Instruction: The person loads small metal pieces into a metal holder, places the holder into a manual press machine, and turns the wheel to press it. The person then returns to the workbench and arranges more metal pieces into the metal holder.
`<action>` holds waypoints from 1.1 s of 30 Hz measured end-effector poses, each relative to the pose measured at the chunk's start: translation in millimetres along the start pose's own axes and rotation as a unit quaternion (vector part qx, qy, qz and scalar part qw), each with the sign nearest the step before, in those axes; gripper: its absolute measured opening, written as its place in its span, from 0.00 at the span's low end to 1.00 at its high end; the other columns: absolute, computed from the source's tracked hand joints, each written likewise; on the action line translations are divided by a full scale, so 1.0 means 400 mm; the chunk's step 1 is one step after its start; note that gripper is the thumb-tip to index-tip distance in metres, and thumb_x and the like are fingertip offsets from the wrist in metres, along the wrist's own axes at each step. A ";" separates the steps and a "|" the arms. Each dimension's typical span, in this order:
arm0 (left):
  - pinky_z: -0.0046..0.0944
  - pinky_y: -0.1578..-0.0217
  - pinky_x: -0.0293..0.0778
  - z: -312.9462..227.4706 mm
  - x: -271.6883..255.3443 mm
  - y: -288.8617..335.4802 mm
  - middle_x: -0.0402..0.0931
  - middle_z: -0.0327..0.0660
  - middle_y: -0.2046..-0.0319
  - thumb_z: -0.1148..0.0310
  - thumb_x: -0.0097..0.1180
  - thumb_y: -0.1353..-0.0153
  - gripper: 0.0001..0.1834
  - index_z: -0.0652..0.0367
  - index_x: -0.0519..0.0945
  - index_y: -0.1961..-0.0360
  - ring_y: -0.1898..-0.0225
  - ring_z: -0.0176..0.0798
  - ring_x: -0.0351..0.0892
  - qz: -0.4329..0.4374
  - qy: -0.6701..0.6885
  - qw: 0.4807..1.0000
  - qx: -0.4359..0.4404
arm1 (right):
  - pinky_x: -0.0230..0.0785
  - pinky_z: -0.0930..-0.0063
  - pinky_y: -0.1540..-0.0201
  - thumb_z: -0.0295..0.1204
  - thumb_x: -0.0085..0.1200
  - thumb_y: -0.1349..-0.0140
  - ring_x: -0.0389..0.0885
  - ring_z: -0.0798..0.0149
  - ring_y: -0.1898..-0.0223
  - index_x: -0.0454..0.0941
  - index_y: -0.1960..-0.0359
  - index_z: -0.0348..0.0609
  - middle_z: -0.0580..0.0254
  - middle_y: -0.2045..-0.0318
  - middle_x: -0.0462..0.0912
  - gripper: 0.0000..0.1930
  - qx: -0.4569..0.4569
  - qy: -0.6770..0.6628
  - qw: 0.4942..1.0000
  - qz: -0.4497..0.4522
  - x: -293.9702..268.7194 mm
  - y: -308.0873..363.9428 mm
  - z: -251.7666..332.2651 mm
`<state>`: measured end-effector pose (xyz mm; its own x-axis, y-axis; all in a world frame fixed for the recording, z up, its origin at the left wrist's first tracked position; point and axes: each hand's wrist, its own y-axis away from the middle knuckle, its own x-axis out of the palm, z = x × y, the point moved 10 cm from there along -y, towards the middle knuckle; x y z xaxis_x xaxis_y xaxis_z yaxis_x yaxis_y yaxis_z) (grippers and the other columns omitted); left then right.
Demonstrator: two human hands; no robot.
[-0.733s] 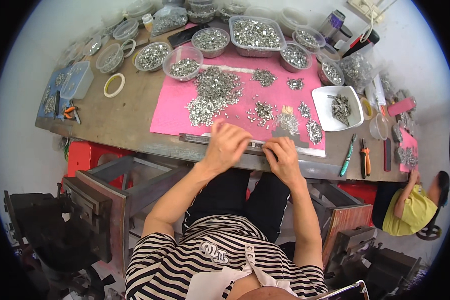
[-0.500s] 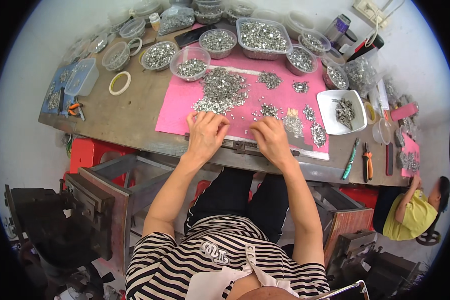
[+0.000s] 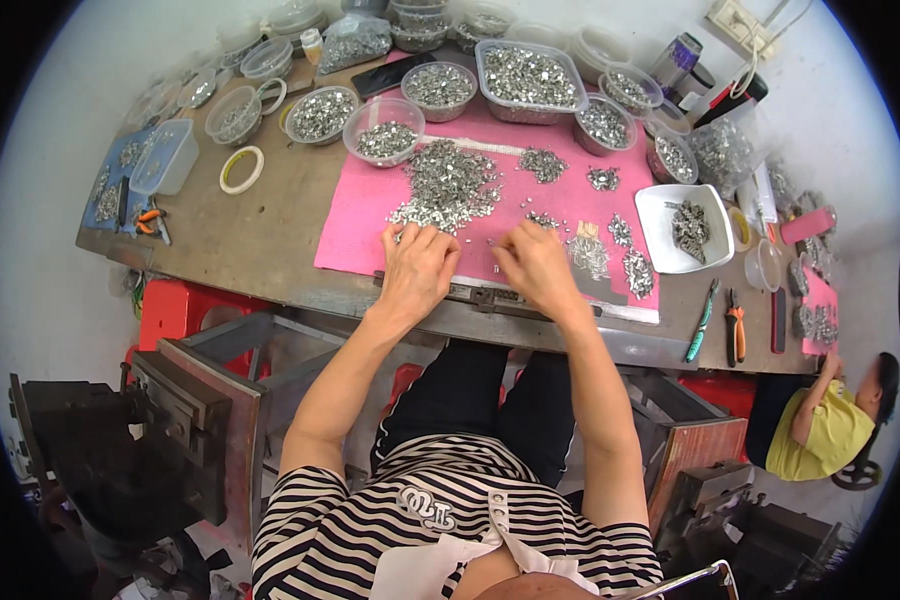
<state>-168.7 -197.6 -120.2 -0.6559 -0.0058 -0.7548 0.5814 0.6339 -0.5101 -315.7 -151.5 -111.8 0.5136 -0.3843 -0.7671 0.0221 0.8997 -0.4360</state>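
Note:
My left hand (image 3: 419,268) rests at the near edge of a large pile of small silvery metal pieces (image 3: 448,180) on a pink cloth (image 3: 355,215). Its fingers are bent and drawn together, thumb toward the index finger; anything in them is too small to make out. My right hand (image 3: 536,264), also closed, partly covers a small heap of silvery pieces (image 3: 542,219). What its fingertips pinch is hidden. Between and below the hands, a dark metal bar fixture (image 3: 485,298) lies along the table's front edge. Thin pale strips (image 3: 589,255) lie right of my right hand.
Tubs of metal pieces, among them a large square one (image 3: 530,78), line the back. A white tray (image 3: 653,225) stands right, with tweezers-like green tool (image 3: 703,320) and orange-handled pliers (image 3: 735,325) nearer. A tape roll (image 3: 241,169) lies left. Another person (image 3: 820,430) sits far right.
My right hand has shifted slightly left and farther over the small heap, covering more of it. My left hand stays by the large pile, its fingers a little more gathered.

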 end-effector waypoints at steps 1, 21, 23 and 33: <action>0.51 0.45 0.58 -0.002 -0.005 0.001 0.76 0.35 0.68 0.72 0.64 0.40 0.03 0.53 0.81 0.66 0.60 0.41 0.74 0.001 0.035 0.999 -0.005 | 0.70 0.58 0.67 0.27 0.64 0.42 0.80 0.51 0.73 0.79 0.71 0.34 0.52 0.73 0.80 0.08 0.023 -0.033 0.999 0.026 -0.028 0.017 -0.018; 0.47 0.47 0.60 -0.235 0.096 0.018 0.76 0.38 0.65 0.76 0.61 0.39 0.05 0.58 0.78 0.63 0.59 0.44 0.75 0.014 0.172 0.981 0.086 | 0.73 0.64 0.66 0.20 0.62 0.41 0.82 0.54 0.69 0.81 0.66 0.35 0.54 0.71 0.79 0.03 0.045 -0.046 0.998 0.024 -0.073 0.122 -0.089; 0.48 0.48 0.61 -0.243 0.103 0.021 0.76 0.38 0.65 0.75 0.61 0.40 0.05 0.58 0.78 0.63 0.59 0.44 0.75 0.016 0.161 0.982 0.097 | 0.73 0.64 0.65 0.20 0.61 0.41 0.82 0.53 0.68 0.80 0.66 0.35 0.54 0.71 0.79 0.03 0.049 -0.057 0.997 0.029 -0.073 0.120 -0.087; 0.50 0.46 0.62 -0.266 0.117 0.024 0.77 0.37 0.64 0.71 0.65 0.42 0.07 0.56 0.78 0.63 0.57 0.42 0.76 0.016 0.112 0.986 0.122 | 0.69 0.62 0.58 0.19 0.63 0.45 0.77 0.53 0.63 0.78 0.67 0.38 0.57 0.68 0.77 0.07 0.072 -0.097 0.992 -0.032 -0.150 0.218 -0.059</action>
<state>-245.2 -109.6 -116.6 -0.7093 0.1993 -0.6761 0.6841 0.4259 -0.5921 -365.0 -55.0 -114.9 0.6621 -0.4071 -0.6292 0.1755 0.9005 -0.3979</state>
